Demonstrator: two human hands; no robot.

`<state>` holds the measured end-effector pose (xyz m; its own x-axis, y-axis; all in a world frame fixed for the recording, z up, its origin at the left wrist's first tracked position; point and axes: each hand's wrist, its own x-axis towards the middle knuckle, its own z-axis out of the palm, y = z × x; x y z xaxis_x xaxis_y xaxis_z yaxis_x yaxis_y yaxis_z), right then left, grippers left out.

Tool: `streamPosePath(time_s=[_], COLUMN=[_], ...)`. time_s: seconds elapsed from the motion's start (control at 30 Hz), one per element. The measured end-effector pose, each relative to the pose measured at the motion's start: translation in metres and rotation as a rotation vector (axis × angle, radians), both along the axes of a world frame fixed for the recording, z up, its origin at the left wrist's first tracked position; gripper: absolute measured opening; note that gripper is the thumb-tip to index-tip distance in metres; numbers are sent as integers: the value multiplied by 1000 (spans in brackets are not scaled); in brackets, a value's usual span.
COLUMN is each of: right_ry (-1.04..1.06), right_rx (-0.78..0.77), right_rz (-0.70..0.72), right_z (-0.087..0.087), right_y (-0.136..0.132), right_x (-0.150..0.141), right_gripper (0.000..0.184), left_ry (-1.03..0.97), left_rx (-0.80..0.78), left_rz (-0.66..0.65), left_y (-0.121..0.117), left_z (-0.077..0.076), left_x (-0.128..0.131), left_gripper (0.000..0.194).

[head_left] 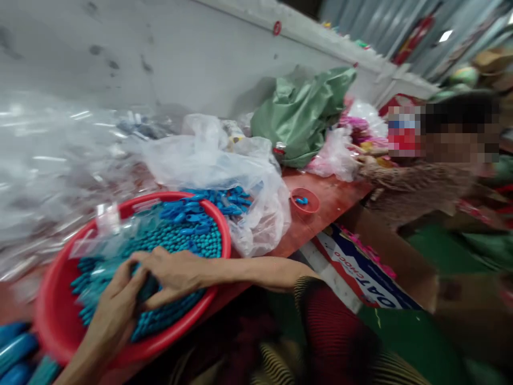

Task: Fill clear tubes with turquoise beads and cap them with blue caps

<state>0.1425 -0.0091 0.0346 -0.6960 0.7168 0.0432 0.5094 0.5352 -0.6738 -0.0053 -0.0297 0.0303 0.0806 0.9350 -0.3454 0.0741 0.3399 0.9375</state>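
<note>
A red plastic basin [225,235] in front of me holds many small teal beads [168,243], which seem to lie in rows. Glossy blue plastic pieces [192,215] lie on the beads at the far side, and clear plastic packaging [106,219] rests over the left part. My left hand [122,294] and my right hand [172,272] meet over the basin. Their fingers are closed around a dark teal thing between them, mostly covered and blurred, so its kind does not show.
Clear plastic bags [52,160] heap up on the left; a white plastic bag [256,176] lies behind the basin. Farther along the red table [292,232] are a small red bowl [305,208] and a green sack [300,117]. A cardboard box [372,267] and another person [425,187] are at right.
</note>
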Motion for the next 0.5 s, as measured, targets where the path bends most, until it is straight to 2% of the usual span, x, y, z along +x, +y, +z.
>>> streamPosePath(time_s=[0.07, 0.13, 0.2, 0.27, 0.4, 0.5], right_ry=[167, 282, 408, 505, 557, 505], right_rx=[-122, -392, -623, -738, -777, -728], right_rz=[-26, -47, -80, -125, -254, -263], right_z=[1, -2, -6, -11, -17, -23], right_y=[3, 8, 14, 17, 17, 17], right_x=[6, 11, 14, 14, 11, 10], right_gripper=[101, 106, 93, 81, 67, 52], left_ry=[-216, -388, -484, -533, -516, -385], left_rx=[-123, -150, -186, -207, -164, -108], left_rz=[49, 14, -36, -57, -43, -60], left_y=[-4, -6, -4, -3, -6, -13], left_z=[7, 13, 13, 10, 3, 9], left_x=[0, 1, -1, -5, -12, -24], left_gripper=[55, 56, 54, 50, 50, 52])
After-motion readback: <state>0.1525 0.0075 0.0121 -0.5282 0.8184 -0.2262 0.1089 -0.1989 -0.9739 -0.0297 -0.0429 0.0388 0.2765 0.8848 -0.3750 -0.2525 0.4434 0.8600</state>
